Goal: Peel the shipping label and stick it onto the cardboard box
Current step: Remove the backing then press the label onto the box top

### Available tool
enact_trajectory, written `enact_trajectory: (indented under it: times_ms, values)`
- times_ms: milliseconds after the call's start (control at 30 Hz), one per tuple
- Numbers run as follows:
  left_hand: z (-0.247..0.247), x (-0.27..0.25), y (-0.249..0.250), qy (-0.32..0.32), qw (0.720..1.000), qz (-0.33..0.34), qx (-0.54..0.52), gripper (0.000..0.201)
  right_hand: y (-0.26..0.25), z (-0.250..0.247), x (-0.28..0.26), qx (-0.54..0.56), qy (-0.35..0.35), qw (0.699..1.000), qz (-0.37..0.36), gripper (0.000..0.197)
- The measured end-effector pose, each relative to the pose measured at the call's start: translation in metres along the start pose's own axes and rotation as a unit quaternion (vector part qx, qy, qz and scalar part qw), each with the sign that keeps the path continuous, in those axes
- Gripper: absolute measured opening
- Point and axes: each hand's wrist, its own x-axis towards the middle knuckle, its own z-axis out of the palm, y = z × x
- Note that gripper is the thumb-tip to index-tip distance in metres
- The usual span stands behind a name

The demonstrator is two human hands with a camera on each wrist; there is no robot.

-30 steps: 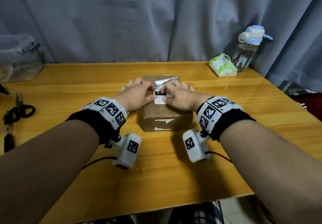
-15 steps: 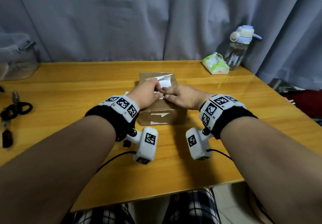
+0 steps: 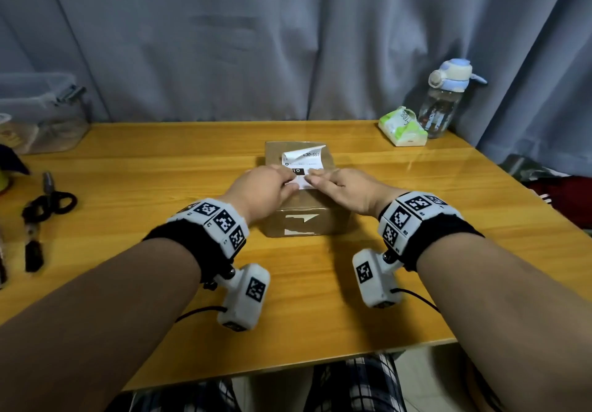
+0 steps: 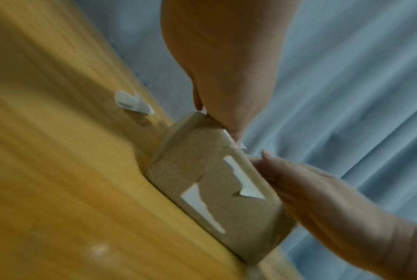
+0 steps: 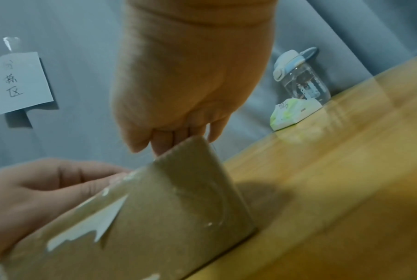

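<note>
A brown cardboard box (image 3: 301,219) sits mid-table, with torn white label remnants on its near side. The white shipping label (image 3: 306,160) lies on its top, and the label's far edge curls upward. My left hand (image 3: 282,181) presses its fingertips on the label's near left part. My right hand (image 3: 315,181) presses straight fingers on the near right part. The left wrist view shows my left hand (image 4: 233,130) bearing down on the box (image 4: 217,189) top. The right wrist view shows my right hand (image 5: 169,140) with its fingers against the box (image 5: 166,217) top edge.
A water bottle (image 3: 445,100) and a tissue pack (image 3: 402,126) stand at the table's far right. Scissors (image 3: 48,203) lie at the left, and a clear plastic container (image 3: 38,110) sits at the far left. A grey curtain hangs behind the wooden table (image 3: 160,171).
Both hands have slid toward me along the label, from the box's middle to the label's near end. More of the printed label now shows beyond the fingers.
</note>
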Motion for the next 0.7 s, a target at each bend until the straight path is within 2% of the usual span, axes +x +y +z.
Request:
enact_trajectory:
  times_ms: [133, 267, 400, 600, 700]
  values:
    - [-0.006, 0.005, -0.007, 0.011, 0.999, -0.020, 0.026, 0.038, 0.001, -0.010, 0.002, -0.024, -0.009, 1.000, 0.016, 0.049]
    - [-0.007, 0.015, 0.001, -0.027, 0.999, 0.010, 0.042, 0.042, -0.007, -0.012, 0.015, -0.078, -0.026, 0.997, 0.011, 0.047]
    - [-0.009, 0.022, -0.003, -0.057, 0.998, 0.009, 0.025, 0.049, -0.002, -0.010, 0.030, -0.063, -0.043, 0.997, 0.005, 0.044]
    - [-0.016, 0.034, -0.006, -0.141, 0.989, 0.002, 0.043, 0.067, 0.000, -0.012, 0.047, -0.041, -0.056, 0.997, 0.026, 0.047]
    - [-0.022, 0.040, -0.008, -0.170, 0.983, 0.006, 0.070, 0.065, -0.003, -0.016, 0.053, -0.046, -0.057, 0.997, 0.030, 0.045]
